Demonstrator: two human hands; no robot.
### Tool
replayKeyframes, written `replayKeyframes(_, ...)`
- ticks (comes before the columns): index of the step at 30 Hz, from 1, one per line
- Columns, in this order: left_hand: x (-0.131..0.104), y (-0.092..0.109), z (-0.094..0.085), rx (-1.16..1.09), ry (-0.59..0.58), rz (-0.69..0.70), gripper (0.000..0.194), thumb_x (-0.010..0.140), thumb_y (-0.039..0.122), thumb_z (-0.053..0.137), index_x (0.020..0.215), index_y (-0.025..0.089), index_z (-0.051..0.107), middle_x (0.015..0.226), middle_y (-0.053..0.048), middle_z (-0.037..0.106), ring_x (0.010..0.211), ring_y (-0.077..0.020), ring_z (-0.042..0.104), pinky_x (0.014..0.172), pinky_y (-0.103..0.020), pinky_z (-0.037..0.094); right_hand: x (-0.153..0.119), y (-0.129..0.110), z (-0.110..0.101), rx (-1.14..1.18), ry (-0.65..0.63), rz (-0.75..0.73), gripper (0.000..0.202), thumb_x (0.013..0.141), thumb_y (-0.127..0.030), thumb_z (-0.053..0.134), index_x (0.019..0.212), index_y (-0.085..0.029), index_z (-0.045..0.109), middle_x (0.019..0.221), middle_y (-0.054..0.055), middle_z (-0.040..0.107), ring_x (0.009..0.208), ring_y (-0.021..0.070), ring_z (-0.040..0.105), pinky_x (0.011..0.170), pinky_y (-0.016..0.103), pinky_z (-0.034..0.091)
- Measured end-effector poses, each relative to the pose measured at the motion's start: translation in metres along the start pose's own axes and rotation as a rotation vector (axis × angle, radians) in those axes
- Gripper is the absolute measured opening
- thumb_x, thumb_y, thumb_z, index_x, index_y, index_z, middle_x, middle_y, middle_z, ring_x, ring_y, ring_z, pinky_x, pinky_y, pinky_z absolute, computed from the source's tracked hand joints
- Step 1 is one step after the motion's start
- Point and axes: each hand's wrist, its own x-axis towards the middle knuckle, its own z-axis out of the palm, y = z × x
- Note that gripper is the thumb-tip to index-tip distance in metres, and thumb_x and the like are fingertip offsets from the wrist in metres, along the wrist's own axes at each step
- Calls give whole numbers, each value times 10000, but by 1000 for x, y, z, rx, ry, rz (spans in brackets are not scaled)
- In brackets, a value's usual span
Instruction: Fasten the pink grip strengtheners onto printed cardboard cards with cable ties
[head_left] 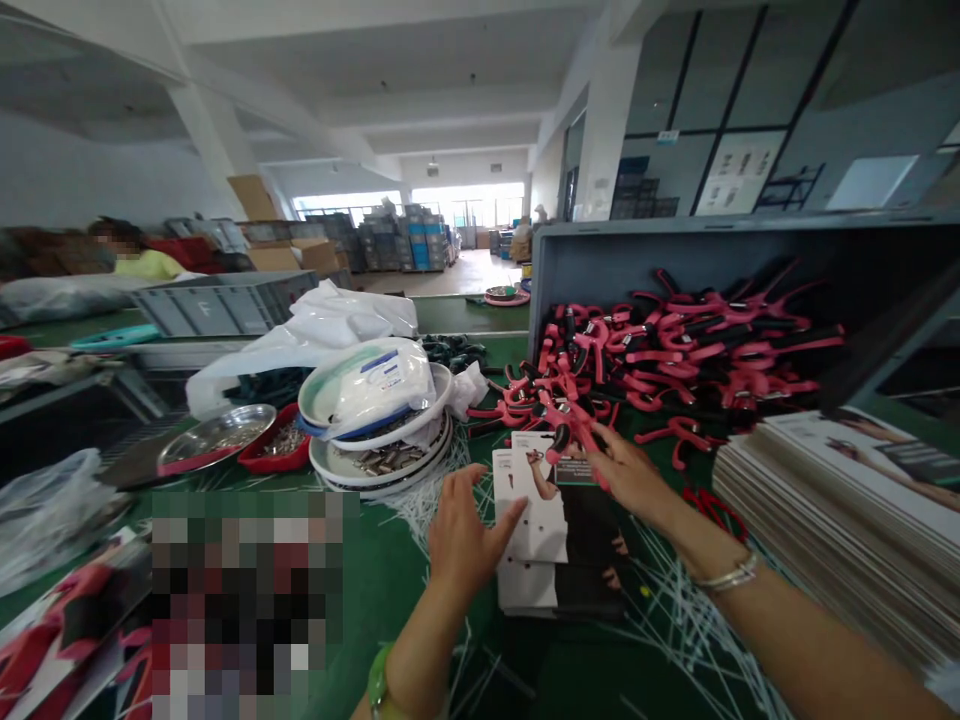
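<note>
One pink clamp [579, 428] slants — black part [559, 441] leftward — in the right hand [628, 472].

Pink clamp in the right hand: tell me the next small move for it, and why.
Probably lay the pink clamp flat along the top card: the right hand already holds it at the card's far end, and the left hand, open and gripping nothing, is by the card's left edge, well placed to steady it.

Grey crate [214, 308] at left; cardboard box [295, 259], yellow-clad person [146, 263] behind.
</note>
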Motion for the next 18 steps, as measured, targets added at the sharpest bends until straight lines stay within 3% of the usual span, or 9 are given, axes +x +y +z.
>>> replayKeyframes(2, 2, -17, 8, -109, -105, -140, 603, 651, 538, 664, 1100, 170, 503, 1000, -99, 559, 900, -261, 575, 728, -392, 479, 13, 6, 0, -2, -103, 11, 486, 825, -383, 459, 1266, -184, 508, 753, 19, 682, 656, 177, 612, 612, 272, 454)
replayKeyframes(4, 2, -30, 16, -257, -124, -262, 669, 603, 499, 713, 1124, 151, 478, 1035, -108, 533, 785, -206, 591, 684, -360, 492, 19, 12, 6, 1, -173, 1, 490, 819, -344, 459, 1275, -173, 505, 752, 21, 684, 670, 174, 618, 629, 264, 450)
replayKeyframes(8, 0, -38, 29, -560, -128, -450, 760, 585, 416, 743, 1217, 171, 398, 1078, -93, 520, 622, -106, 564, 577, -272, 481, 20, 21, 17, -20, -152, -44, 472, 778, -278, 498, 1244, -221, 545, 957, 36, 684, 806, 179, 624, 702, 259, 445)
replayKeyframes(13, -3, -32, 34, -578, -252, -338, 309, 702, 393, 651, 876, 145, 592, 812, -18, 590, 571, -90, 495, 538, -224, 416, 29, 10, 7, 57, -100, 38, 520, 778, -307, 518, 1286, -202, 507, 614, -22, 624, 521, 141, 533, 514, 241, 381)
replayKeyframes(18, -6, -28, 31, -451, -225, -206, 238, 690, 335, 674, 859, 170, 646, 853, -28, 600, 659, -123, 515, 652, -269, 450, 41, -6, -5, 163, -227, 104, 400, 748, -314, 571, 1119, -182, 637, 522, -50, 551, 457, 93, 446, 460, 211, 325)
